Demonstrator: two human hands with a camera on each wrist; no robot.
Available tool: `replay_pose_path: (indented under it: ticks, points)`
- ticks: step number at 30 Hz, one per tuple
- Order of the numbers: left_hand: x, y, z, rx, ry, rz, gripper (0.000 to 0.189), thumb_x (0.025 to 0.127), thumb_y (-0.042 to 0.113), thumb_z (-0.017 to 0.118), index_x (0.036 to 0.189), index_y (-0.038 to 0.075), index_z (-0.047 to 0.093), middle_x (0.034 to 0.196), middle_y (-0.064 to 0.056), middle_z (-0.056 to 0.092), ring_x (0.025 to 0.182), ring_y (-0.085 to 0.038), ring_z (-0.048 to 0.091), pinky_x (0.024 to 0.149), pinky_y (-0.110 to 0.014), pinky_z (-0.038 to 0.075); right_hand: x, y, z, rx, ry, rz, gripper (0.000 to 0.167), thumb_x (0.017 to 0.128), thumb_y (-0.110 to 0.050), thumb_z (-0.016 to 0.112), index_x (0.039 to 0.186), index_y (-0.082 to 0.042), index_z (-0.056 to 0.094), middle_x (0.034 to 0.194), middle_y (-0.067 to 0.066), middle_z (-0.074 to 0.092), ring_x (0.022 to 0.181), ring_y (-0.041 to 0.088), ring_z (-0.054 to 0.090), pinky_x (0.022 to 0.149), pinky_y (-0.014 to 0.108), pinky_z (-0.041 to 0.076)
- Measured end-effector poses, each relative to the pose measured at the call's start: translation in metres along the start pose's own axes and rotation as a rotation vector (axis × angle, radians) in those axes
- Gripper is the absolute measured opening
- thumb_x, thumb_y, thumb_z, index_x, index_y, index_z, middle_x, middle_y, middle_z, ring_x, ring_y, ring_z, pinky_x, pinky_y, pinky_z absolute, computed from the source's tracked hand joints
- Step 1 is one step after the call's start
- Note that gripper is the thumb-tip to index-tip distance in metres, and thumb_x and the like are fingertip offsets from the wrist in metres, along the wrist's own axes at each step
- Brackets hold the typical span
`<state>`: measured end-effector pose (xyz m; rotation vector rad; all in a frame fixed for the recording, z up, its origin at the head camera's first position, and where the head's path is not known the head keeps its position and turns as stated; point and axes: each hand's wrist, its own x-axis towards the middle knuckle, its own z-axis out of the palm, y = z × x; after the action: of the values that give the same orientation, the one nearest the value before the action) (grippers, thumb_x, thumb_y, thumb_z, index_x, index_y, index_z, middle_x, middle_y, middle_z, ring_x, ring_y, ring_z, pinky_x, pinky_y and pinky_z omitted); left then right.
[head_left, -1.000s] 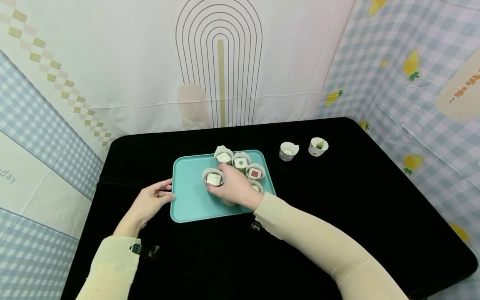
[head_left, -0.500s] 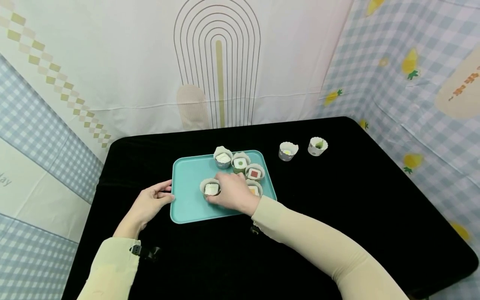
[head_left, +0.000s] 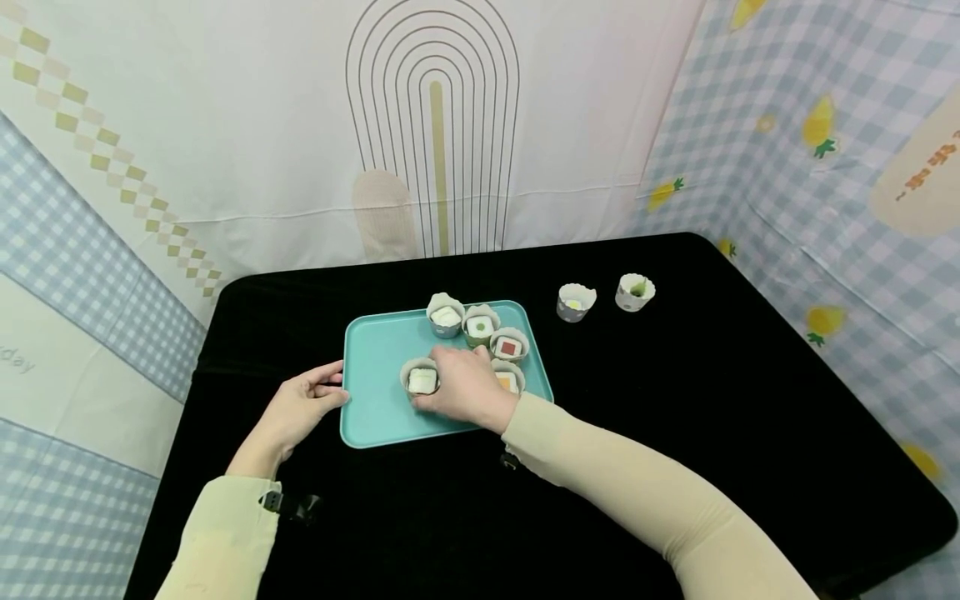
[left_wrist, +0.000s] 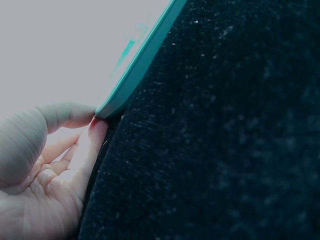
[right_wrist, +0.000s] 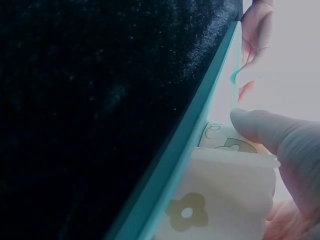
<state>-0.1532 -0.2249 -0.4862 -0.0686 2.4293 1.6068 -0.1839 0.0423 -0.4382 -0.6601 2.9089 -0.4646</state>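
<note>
A teal tray (head_left: 375, 392) lies on the black table. At its left edge my left hand (head_left: 298, 404) pinches the rim between thumb and fingers, as the left wrist view shows. My right hand (head_left: 471, 387) reaches over the tray and holds a paper baking cup (head_left: 405, 385) with a square white cake (head_left: 422, 381) in it. The thumb presses that cup (right_wrist: 235, 142) in the right wrist view, where a flower-printed cup (right_wrist: 225, 187) stands nearer the camera. Around the hand are cups with a plain white top (head_left: 445, 319), a green dot (head_left: 481, 326), a red square (head_left: 510, 347) and an orange top (head_left: 507, 381).
Two more paper cups stand off the tray at the back right, one with a yellow-topped filling (head_left: 576, 302), the other with something green inside (head_left: 635, 292). Patterned cloth (head_left: 300, 150) hangs behind the table (head_left: 675, 392).
My right hand has brought its cup toward me and slightly left on the tray, then stayed nearly still for the last half second. My left hand keeps its place at the rim.
</note>
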Motion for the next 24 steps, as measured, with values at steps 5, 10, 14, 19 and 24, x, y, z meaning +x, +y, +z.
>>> replay_pose_path:
  ticks: [5,10,14,19,24]
  points:
    - [-0.001,0.001,0.000,-0.004,0.001,-0.002,0.060,0.094,0.023,0.066,0.148,0.014,0.042,0.127,-0.010,0.053,0.110,-0.025,0.054,0.099,-0.046,0.040,-0.001,0.000,-0.004,0.013,-0.012,-0.001,0.074,0.072,-0.058,0.078,0.126,-0.013,0.058,0.113,-0.001,0.065,0.098,0.017,0.060,0.084,0.041,0.034]
    - [-0.002,0.002,0.000,-0.011,-0.001,-0.004,0.060,0.094,0.022,0.065,0.148,0.014,0.042,0.127,-0.011,0.053,0.110,-0.025,0.054,0.099,-0.045,0.040,-0.003,0.006,-0.014,0.086,0.029,-0.022,0.081,0.072,-0.064,0.074,0.132,-0.013,0.054,0.114,0.000,0.064,0.100,0.015,0.059,0.088,0.042,0.034]
    - [-0.002,0.002,-0.001,-0.006,-0.004,-0.006,0.060,0.094,0.023,0.066,0.148,0.013,0.042,0.128,-0.011,0.052,0.110,-0.025,0.054,0.099,-0.045,0.041,-0.007,0.017,-0.027,0.197,0.092,-0.040,0.079,0.074,-0.066,0.071,0.130,-0.013,0.057,0.111,0.001,0.065,0.100,0.016,0.058,0.092,0.043,0.034]
    - [-0.002,0.001,-0.001,0.003,-0.002,-0.001,0.060,0.094,0.023,0.065,0.148,0.013,0.041,0.128,-0.010,0.053,0.109,-0.024,0.054,0.098,-0.045,0.041,-0.012,0.036,-0.044,0.300,0.188,-0.041,0.073,0.077,-0.067,0.067,0.125,-0.013,0.060,0.108,-0.001,0.064,0.103,0.018,0.058,0.092,0.039,0.037]
    - [-0.001,0.000,-0.001,-0.006,-0.004,0.008,0.060,0.094,0.022,0.065,0.148,0.013,0.041,0.127,-0.010,0.053,0.109,-0.025,0.054,0.098,-0.045,0.041,-0.016,0.060,-0.061,0.364,0.242,-0.009,0.072,0.080,-0.070,0.061,0.126,-0.015,0.058,0.111,0.002,0.063,0.104,0.020,0.057,0.089,0.037,0.045]
